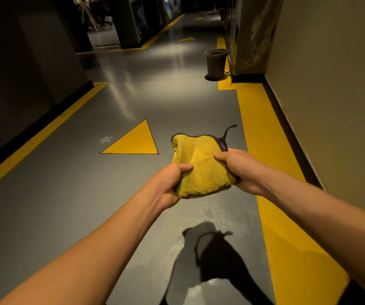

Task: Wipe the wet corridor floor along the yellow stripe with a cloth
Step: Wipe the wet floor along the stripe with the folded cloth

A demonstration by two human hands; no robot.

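A yellow cloth (201, 166), fluffy on its upper face with a dark edge and a dark loop at its far corner, is held bunched in the air above the grey corridor floor (67, 194), clear of the surface. It is gripped at its near-left edge by the left hand (170, 183), the thumb being laid over the fabric and the fingers curled beneath. Its right side is gripped by the right hand (241, 170), the fingers being closed round the gathered material. Both forearms are extended forward from the bottom of the view. Wet patches and droplets (212, 214) are observed on the floor directly below the cloth, where the shadow of the cloth and arms is cast. The yellow stripe (271, 194) is located just right of the hands, running along a black skirting at the foot of the right wall. A yellow triangle (136, 140) and a small pale star (106, 139) are painted on the floor left of the cloth. A dark bucket (216, 62) is seen standing well ahead, beside the stripe.
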